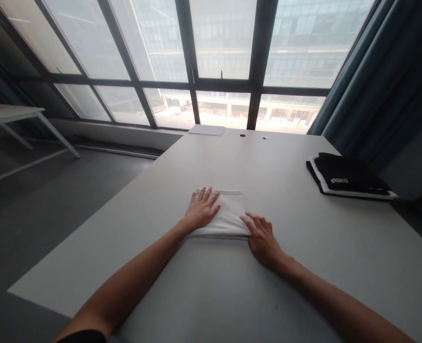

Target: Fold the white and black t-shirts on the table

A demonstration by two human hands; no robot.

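Note:
A folded white cloth (pixel 230 209), in several layers, lies flat on the white table in the middle of the head view. My left hand (pixel 200 211) rests on its left part, palm down with the fingers spread, and covers that side. At the near right corner, my right hand (pixel 262 238) has its fingers curled round the cloth's edge, the index finger on top and the thumb low at the side. What lies under the right fingers is partly hidden.
The white table (pixel 153 209) stretches to the windows. A stack of folded black and white fabric (pixel 350 176) sits at the right edge. Flat white sheets (pixel 207 130) lie at the far left corner, near a dark round grommet (pixel 242 135). Another table (pixel 10 113) stands left.

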